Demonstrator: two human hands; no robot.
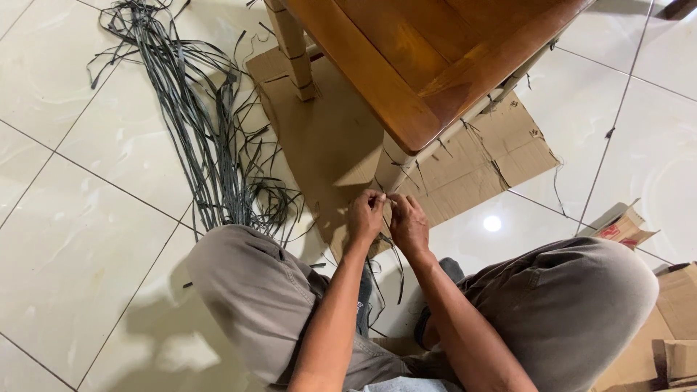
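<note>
Dark grey strapping, flat and narrow, is the material in hand. The left hand [365, 215] and the right hand [409, 223] meet at the foot of the near table leg [392, 168], fingers pinched together on a thin dark strand [396, 254] that hangs down from the grip between the forearms. Both hands are closed narrow around that strand; whether it is knotted or merely held cannot be told, since the fingertips cover the spot.

The leg belongs to a wooden table [435, 51] with an orange-brown varnished top, seen from above. Its pale lower frame carries short dark strand ends along the edge. A second leg [294, 51] stands further back, wrapped in pale material (the wrapping looks banded, detail unclear).

The table stands on a sheet of flattened brown cardboard [319, 138], which lies on a white tiled floor [87, 218]. A large loose bundle of the same grey strips [196, 123] lies on the tiles to the left of the cardboard, fanned out, its near ends reaching the person's left knee [239, 276].

The person sits low with knees spread, in grey-brown trousers, the hands working between them. A small open cardboard box [621, 225] sits beside the right knee, and further brown cartons [671, 327] lie at the right edge.
</note>
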